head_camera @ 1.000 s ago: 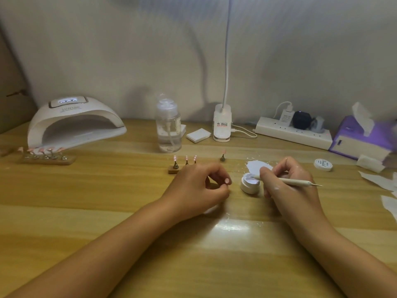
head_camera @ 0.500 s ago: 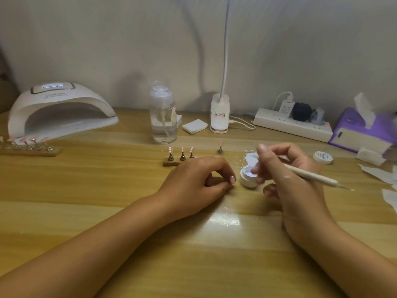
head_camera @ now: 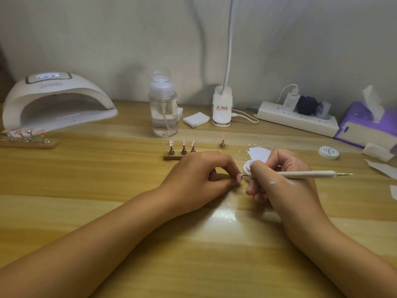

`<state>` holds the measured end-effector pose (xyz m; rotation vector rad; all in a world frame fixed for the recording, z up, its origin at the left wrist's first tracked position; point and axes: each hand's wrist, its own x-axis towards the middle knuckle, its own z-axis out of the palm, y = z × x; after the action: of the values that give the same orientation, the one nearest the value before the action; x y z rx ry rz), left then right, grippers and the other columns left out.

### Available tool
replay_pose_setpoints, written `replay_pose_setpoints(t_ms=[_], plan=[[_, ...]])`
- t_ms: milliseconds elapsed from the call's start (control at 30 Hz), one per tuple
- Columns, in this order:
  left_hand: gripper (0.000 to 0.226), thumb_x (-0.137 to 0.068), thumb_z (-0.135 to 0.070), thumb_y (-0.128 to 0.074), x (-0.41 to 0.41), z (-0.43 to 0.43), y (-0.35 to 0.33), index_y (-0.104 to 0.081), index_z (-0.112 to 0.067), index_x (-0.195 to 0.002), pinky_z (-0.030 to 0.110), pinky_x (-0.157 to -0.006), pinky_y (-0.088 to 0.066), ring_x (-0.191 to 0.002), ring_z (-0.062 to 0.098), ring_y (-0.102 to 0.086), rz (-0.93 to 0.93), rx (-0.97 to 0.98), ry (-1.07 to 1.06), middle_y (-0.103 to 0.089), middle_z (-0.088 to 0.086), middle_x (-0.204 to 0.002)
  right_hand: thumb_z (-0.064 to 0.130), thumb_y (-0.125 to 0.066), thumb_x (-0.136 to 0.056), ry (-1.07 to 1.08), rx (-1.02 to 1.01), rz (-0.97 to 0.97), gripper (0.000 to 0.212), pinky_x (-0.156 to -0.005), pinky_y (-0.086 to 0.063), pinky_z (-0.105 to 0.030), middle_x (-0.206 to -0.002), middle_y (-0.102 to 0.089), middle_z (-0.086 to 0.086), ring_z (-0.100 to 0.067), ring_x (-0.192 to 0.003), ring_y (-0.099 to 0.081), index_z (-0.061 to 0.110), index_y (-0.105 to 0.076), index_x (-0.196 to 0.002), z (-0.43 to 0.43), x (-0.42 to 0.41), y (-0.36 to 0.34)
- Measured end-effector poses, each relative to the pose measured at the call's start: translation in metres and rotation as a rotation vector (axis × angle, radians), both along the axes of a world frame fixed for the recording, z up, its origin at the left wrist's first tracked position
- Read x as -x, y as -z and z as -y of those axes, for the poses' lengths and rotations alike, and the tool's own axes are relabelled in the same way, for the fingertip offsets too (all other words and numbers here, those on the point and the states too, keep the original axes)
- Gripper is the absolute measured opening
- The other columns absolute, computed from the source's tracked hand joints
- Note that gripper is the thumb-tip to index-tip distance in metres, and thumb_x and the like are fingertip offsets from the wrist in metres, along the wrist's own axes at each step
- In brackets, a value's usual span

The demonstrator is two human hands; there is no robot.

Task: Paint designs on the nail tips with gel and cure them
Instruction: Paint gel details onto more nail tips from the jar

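Note:
My left hand (head_camera: 199,179) rests on the wooden table and pinches a small pink nail tip (head_camera: 239,177) between thumb and forefinger. My right hand (head_camera: 283,181) grips a white dotting pen (head_camera: 309,174) like a pencil, and the pen's fine point touches that nail tip. A small white gel pot (head_camera: 247,167) sits just behind the two hands, partly hidden by my right fingers. Three pink nail tips on metal stands (head_camera: 182,147) line a wooden strip beyond my left hand. One more stand (head_camera: 222,143) stands alone to their right.
A white curing lamp (head_camera: 55,104) sits at the back left, with a rack of nail tips (head_camera: 25,136) before it. A clear pump bottle (head_camera: 163,108), lamp base (head_camera: 222,108), power strip (head_camera: 296,119), purple tissue box (head_camera: 369,125), the pot's lid (head_camera: 328,152) and paper scraps (head_camera: 384,168) lie behind and right.
My right hand lifted the pen from the gel pot, swung it level and brought its point leftward onto the nail tip. My left hand stayed put.

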<state>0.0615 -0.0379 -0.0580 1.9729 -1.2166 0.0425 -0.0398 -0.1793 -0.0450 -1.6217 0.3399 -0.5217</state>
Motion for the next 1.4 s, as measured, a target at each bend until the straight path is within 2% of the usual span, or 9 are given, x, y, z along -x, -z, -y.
replay_pose_setpoints(t_ms=[233, 400, 500, 800, 1033, 1400], plan=[[0.011, -0.082, -0.02, -0.075, -0.0011, 0.0003, -0.0003, -0.071, -0.031, -0.083, 0.017, -0.06, -0.036, -0.059, 0.002, -0.05, 0.0, 0.0, -0.011, -0.059, -0.03, -0.074, 0.02, -0.064, -0.07, -0.01, 0.0, -0.004, 0.023, -0.042, -0.041, -0.02, -0.053, -0.065, -0.013, -0.015, -0.04, -0.052, 0.025, -0.049, -0.054, -0.001, -0.0009, 0.0001], [0.012, -0.083, -0.021, -0.075, -0.0017, 0.0004, 0.0001, -0.071, -0.032, -0.083, 0.018, -0.06, -0.037, -0.06, 0.003, -0.051, 0.004, 0.003, -0.008, -0.06, -0.029, -0.075, 0.005, -0.064, -0.082, -0.021, -0.011, 0.015, 0.039, -0.042, -0.042, -0.018, -0.053, -0.065, -0.014, -0.012, -0.039, -0.051, 0.025, -0.048, -0.053, 0.0006, -0.0008, 0.0001], [0.013, -0.083, -0.021, -0.075, -0.0021, 0.0006, -0.0003, -0.071, -0.032, -0.083, 0.016, -0.059, -0.037, -0.061, 0.001, -0.052, 0.016, -0.006, -0.006, -0.059, -0.031, -0.075, 0.004, -0.063, -0.083, -0.029, -0.006, 0.016, 0.041, -0.041, -0.041, -0.018, -0.053, -0.065, -0.014, -0.012, -0.039, -0.051, 0.025, -0.047, -0.052, -0.0002, -0.0011, -0.0006], [0.01, -0.083, -0.024, -0.075, -0.0028, 0.0009, 0.001, -0.071, -0.033, -0.083, 0.022, -0.059, -0.04, -0.06, 0.006, -0.051, 0.016, -0.004, -0.012, -0.06, -0.029, -0.074, 0.002, -0.062, -0.084, -0.006, -0.034, 0.03, 0.031, -0.041, -0.041, -0.018, -0.052, -0.064, -0.015, -0.012, -0.038, -0.051, 0.014, -0.043, -0.063, -0.0013, -0.0018, -0.0008], [0.01, -0.083, -0.024, -0.076, -0.0032, 0.0012, 0.0017, -0.071, -0.032, -0.083, 0.023, -0.059, -0.039, -0.059, 0.005, -0.051, 0.014, -0.003, -0.017, -0.06, -0.025, -0.073, 0.0, -0.062, -0.084, -0.01, -0.042, 0.045, 0.033, -0.041, -0.041, -0.018, -0.051, -0.063, -0.015, -0.012, -0.039, -0.051, 0.014, -0.042, -0.062, -0.0018, -0.0015, -0.0009], [0.011, -0.082, -0.023, -0.077, -0.0022, 0.001, 0.0008, -0.071, -0.032, -0.083, 0.016, -0.058, -0.035, -0.058, 0.002, -0.051, 0.023, 0.002, -0.022, -0.059, -0.029, -0.072, 0.0, -0.06, -0.084, 0.011, -0.076, 0.071, 0.026, -0.04, -0.041, -0.017, -0.049, -0.061, -0.014, -0.011, -0.038, -0.051, 0.011, -0.045, -0.066, -0.0017, -0.0004, -0.0011]])
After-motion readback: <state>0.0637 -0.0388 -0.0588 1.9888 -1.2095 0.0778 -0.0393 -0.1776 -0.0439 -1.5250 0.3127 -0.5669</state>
